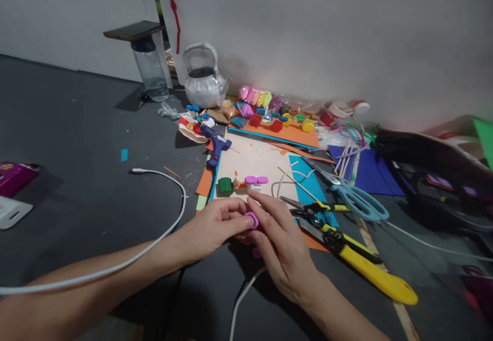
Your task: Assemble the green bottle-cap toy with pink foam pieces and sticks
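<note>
A small piece of pink-purple modelling clay [253, 220] is pinched between the thumb and fingers of my left hand [221, 223]. My right hand [283, 241] closes in from the other side, its thumb and fingertips pressed around the same piece. Another pink bit [256, 252] shows just below the fingers, partly hidden. Beyond my hands, on a pale sheet of paper [246, 151], lie two flat pink ovals [256, 180] on something white, an orange piece [239, 183] and a dark green cylinder [225, 186].
A blue glue gun [217, 148] lies left of the paper. Blue-handled scissors [358, 200], pliers [316, 212] and a yellow utility knife [373, 274] lie right. Clay bags [254, 94], a silver kettle [204, 84] and a bottle [150, 71] stand behind. A white cable [169, 233] crosses my left forearm.
</note>
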A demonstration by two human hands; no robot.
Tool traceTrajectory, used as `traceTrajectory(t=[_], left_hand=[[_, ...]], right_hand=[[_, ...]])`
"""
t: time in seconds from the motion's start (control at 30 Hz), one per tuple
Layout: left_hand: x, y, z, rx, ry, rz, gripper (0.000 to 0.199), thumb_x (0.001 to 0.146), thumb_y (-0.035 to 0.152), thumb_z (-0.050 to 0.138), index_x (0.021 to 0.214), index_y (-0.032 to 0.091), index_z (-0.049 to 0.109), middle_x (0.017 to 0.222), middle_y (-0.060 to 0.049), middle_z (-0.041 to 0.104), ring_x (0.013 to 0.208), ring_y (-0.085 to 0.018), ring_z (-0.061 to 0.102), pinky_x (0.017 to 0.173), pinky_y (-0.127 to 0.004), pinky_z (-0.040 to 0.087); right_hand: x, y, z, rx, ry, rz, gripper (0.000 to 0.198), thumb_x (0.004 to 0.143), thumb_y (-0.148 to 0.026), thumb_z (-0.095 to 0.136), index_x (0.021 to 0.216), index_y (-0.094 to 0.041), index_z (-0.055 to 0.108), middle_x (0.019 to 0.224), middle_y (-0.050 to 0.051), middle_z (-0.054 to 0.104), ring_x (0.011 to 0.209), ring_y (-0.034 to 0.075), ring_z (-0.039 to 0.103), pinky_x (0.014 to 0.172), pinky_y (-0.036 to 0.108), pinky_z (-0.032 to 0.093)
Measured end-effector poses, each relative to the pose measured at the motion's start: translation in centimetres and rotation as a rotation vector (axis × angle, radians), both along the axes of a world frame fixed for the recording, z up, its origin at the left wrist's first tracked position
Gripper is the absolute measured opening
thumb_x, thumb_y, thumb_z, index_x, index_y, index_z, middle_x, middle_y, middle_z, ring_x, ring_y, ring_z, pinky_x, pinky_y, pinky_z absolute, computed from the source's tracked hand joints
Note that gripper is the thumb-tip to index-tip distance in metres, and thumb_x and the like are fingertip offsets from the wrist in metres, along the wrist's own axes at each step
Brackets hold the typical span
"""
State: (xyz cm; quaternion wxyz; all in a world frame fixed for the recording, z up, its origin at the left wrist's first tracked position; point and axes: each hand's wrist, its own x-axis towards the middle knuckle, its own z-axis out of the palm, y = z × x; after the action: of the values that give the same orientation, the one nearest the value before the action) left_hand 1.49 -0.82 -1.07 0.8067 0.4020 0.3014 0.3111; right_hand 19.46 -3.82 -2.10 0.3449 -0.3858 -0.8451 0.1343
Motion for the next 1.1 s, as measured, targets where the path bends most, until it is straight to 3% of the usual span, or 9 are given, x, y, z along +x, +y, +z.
traceTrajectory(t=[0.17, 0.4, 0.63, 0.8, 0.97, 1.1], left_hand=[[-0.3, 0.2, -0.2, 0.098, 0.094, 0.031, 0.024, 0.081, 0.035, 0.073, 0.079, 0.012, 0.068, 0.066, 0.002, 0.061, 0.061, -0.008, 0.052, 0.062, -0.021, 0.042], [-0.2, 0.1, -0.2, 0.094, 0.1, 0.033, 0.022, 0.08, 0.034, 0.072, 0.078, 0.012, 0.07, 0.066, 0.0, 0.064, 0.059, -0.01, 0.055, 0.062, -0.023, 0.044], [-0.3, 0.1, 0.6, 0.042, 0.084, 0.059, 0.024, 0.081, 0.037, 0.072, 0.081, 0.013, 0.068, 0.071, -0.001, 0.065, 0.066, -0.011, 0.06, 0.069, -0.024, 0.048], [0.0, 0.0, 0.8, -0.014, 0.025, 0.06, 0.03, 0.076, 0.036, 0.079, 0.094, 0.015, 0.069, 0.082, -0.002, 0.068, 0.072, -0.012, 0.064, 0.07, -0.023, 0.049], [-0.1, -0.1, 0.5, -0.005, 0.043, 0.018, 0.032, 0.076, 0.043, 0.077, 0.083, 0.013, 0.067, 0.073, -0.002, 0.068, 0.065, -0.012, 0.063, 0.067, -0.024, 0.048], [-0.1, -0.1, 0.1, 0.01, 0.051, 0.06, 0.033, 0.075, 0.043, 0.079, 0.081, 0.012, 0.067, 0.07, -0.001, 0.066, 0.063, -0.01, 0.059, 0.065, -0.023, 0.048]], right_hand=[[0.1, -0.1, 0.1, 0.012, -0.012, -0.009, 0.052, 0.095, -0.011, 0.048, 0.146, -0.02, 0.042, 0.143, 0.013, 0.048, 0.133, 0.022, 0.044, 0.108, 0.042, 0.043], [0.4, 0.1, 0.4, 0.054, -0.004, -0.012, 0.042, 0.094, -0.011, 0.049, 0.134, -0.022, 0.054, 0.136, 0.013, 0.056, 0.124, 0.024, 0.052, 0.101, 0.044, 0.049], [0.3, 0.1, 0.5, -0.018, 0.002, 0.016, 0.056, 0.096, -0.026, 0.05, 0.151, -0.024, 0.035, 0.141, 0.014, 0.053, 0.13, 0.027, 0.05, 0.104, 0.048, 0.048], [0.1, 0.2, 0.5, -0.008, -0.032, 0.011, 0.053, 0.097, -0.023, 0.049, 0.149, -0.022, 0.037, 0.143, 0.015, 0.05, 0.132, 0.025, 0.047, 0.106, 0.045, 0.046], [0.2, 0.2, 0.4, -0.02, -0.03, 0.01, 0.054, 0.097, -0.025, 0.049, 0.15, -0.021, 0.036, 0.142, 0.015, 0.05, 0.131, 0.025, 0.047, 0.106, 0.045, 0.046], [0.0, 0.2, 0.4, -0.009, -0.063, 0.032, 0.057, 0.098, -0.027, 0.047, 0.152, -0.02, 0.031, 0.143, 0.016, 0.049, 0.132, 0.027, 0.047, 0.104, 0.049, 0.047]])
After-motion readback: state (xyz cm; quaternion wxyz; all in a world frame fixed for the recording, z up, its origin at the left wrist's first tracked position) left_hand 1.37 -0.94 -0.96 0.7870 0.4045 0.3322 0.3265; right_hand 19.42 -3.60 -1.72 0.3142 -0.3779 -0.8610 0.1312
